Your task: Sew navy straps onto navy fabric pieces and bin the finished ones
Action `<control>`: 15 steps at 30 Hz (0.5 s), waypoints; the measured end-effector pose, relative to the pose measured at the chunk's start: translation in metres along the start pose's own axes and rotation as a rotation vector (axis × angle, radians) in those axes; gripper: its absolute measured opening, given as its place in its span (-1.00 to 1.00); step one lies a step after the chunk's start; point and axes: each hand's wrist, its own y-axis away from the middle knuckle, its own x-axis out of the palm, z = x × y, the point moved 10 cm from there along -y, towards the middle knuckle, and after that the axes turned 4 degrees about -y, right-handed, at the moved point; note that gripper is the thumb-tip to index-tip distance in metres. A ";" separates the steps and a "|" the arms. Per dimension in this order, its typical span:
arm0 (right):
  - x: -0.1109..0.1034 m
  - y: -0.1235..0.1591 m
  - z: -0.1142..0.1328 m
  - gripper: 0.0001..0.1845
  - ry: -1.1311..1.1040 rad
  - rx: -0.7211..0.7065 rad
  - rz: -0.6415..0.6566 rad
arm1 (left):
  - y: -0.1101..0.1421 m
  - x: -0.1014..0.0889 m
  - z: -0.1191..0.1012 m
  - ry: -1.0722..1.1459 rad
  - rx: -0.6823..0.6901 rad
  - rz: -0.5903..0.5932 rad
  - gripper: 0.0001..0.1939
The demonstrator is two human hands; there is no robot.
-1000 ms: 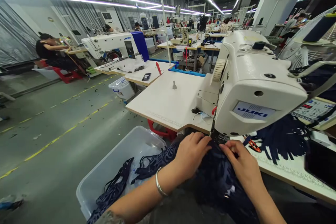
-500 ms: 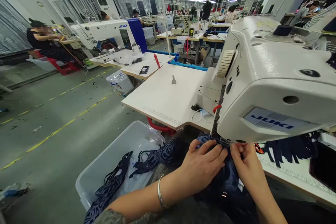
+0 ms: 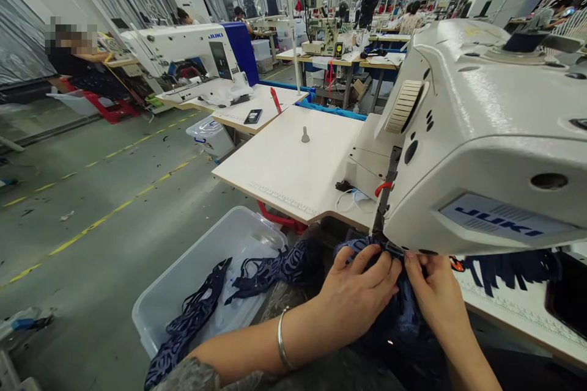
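A white JUKI sewing machine stands at the right, its needle area low at the left end of its head. Under it, a dark-blue patterned lace garment bunches up and hangs over my lap. My left hand, a silver bangle on its wrist, presses curled fingers onto the garment just in front of the needle area. Close to its right, my right hand pinches the garment's edge between thumb and fingers. The machine head hides the stitching point and part of the right fingertips.
A clear plastic bin at my left holds more navy lace pieces. The white table extends left of the machine. Navy strips and a dark phone-like object lie at the right. Another person sits far left.
The view has shifted slightly, so the machine appears a little farther right. Both hands stay at nearly the same place on the garment, which has barely moved.
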 end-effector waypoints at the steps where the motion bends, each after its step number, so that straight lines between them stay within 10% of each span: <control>1: 0.000 0.000 -0.001 -0.69 0.003 0.001 -0.003 | 0.000 0.000 0.000 0.005 -0.002 0.000 -0.67; 8: 0.003 0.002 -0.001 -0.72 -0.167 -0.196 0.153 | -0.003 -0.002 -0.002 0.046 0.000 0.039 -0.65; 15: -0.018 0.007 -0.065 -0.63 0.098 -0.265 0.202 | -0.008 -0.002 0.000 0.059 0.025 0.078 -0.63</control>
